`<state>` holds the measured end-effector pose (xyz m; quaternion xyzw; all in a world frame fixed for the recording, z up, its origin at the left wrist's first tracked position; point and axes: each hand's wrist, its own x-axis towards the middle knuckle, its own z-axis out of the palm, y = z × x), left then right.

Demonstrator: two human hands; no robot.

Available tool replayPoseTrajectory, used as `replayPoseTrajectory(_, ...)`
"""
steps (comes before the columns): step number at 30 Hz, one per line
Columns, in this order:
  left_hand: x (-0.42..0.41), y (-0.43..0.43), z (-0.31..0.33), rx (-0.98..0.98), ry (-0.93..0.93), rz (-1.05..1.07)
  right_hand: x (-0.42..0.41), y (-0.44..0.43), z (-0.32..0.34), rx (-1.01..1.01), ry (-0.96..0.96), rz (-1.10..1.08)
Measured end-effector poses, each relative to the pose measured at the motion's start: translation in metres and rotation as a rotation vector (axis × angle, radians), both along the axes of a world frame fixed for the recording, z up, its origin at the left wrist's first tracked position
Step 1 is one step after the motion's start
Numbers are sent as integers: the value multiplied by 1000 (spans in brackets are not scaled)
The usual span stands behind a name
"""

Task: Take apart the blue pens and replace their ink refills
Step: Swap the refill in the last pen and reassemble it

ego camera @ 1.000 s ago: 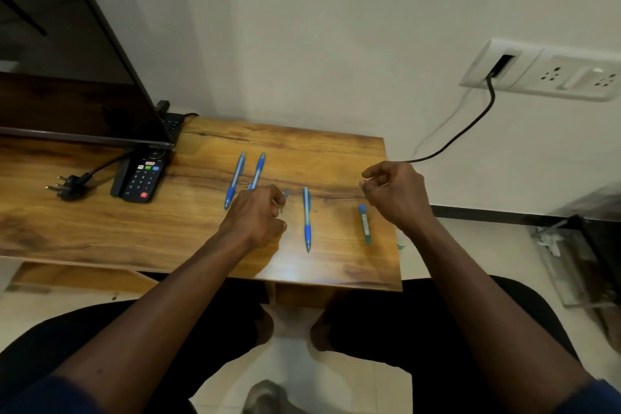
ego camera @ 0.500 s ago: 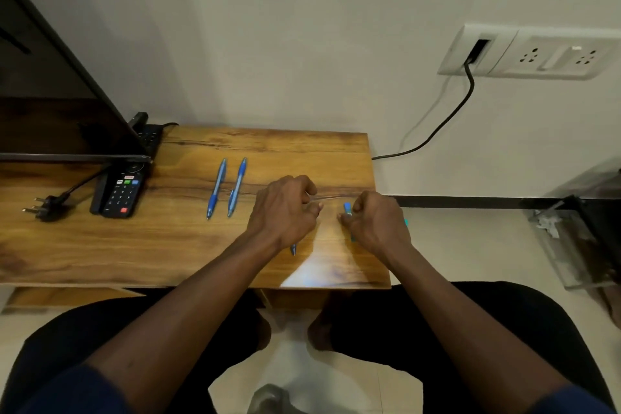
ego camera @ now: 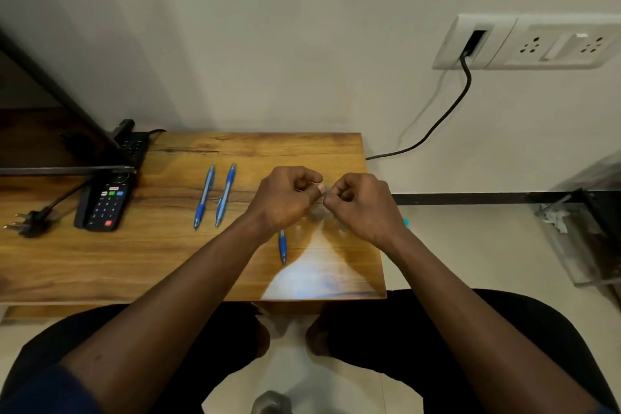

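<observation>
Two whole blue pens lie side by side on the wooden table. A third blue pen lies nearer me, its upper half hidden under my left wrist. My left hand and my right hand are raised just above the table with their fingertips meeting. Between them they pinch a small pen part, of which only a pale tip shows. My left fist hides the pen barrel it grips. The thin ink refill in my right fingers is hidden.
A black remote and a loose plug lie at the left, under the edge of a dark screen. A black cable runs from the wall socket to the table's back right corner. A clear box stands on the floor at right.
My right hand has moved left until it meets my left hand. The thin refill that stretched between them is no longer seen. My head has tilted, shifting the view.
</observation>
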<state>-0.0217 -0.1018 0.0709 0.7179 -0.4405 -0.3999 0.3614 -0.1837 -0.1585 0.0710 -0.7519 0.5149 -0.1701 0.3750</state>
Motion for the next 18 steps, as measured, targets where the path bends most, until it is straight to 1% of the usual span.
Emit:
replayPoseTrajectory(3,3,0,10,-80,191,23,1,-2,18,13,-100,36)
replayPoseTrajectory(5,4,1,18,-125,262,30,0,-3,27,93,-202,30)
replayPoseTrajectory(7,7,3,22,-154,288,28,-2,-2,33,186,-313,38)
replayPoseTrajectory(9,10,4,24,-169,314,37,-3,-1,35,219,-381,49)
replayPoseTrajectory(15,9,6,28,-210,336,89,0,-3,37,233,-477,55)
replayPoseTrajectory(18,8,6,28,-229,325,116,2,-5,37,248,-492,59)
